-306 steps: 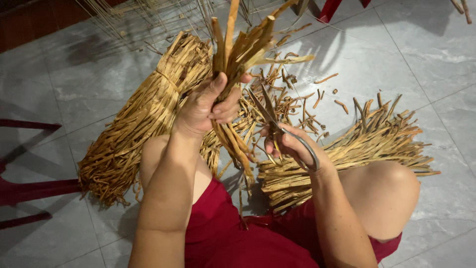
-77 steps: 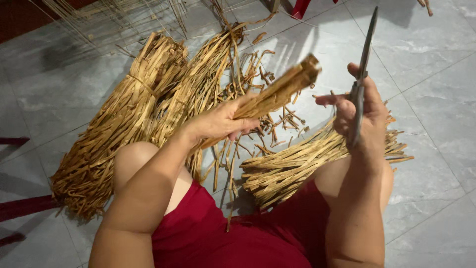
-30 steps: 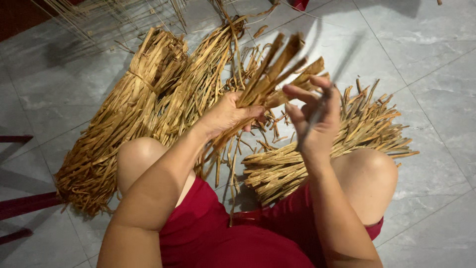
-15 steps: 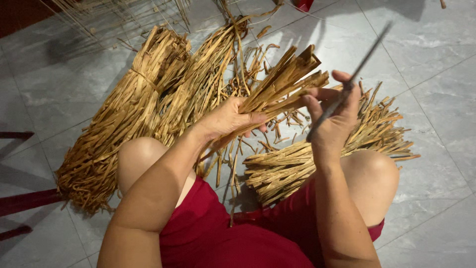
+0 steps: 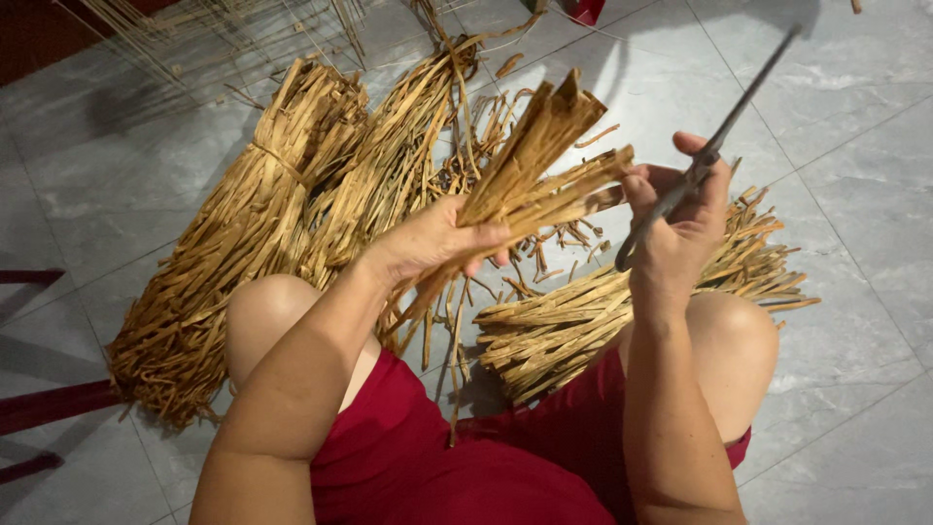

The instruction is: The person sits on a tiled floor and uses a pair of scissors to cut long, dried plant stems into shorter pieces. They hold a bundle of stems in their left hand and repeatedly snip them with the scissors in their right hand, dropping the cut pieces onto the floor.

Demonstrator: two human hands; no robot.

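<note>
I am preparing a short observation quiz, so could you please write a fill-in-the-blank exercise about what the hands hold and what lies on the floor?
1. The left hand grips a bunch of dried strips, while the right hand holds a pair of ____.
2. The large tied bundle lies on a grey ____ floor.
3. The person's garment is ____ in colour.

Missing words: scissors; tiled; red
</note>
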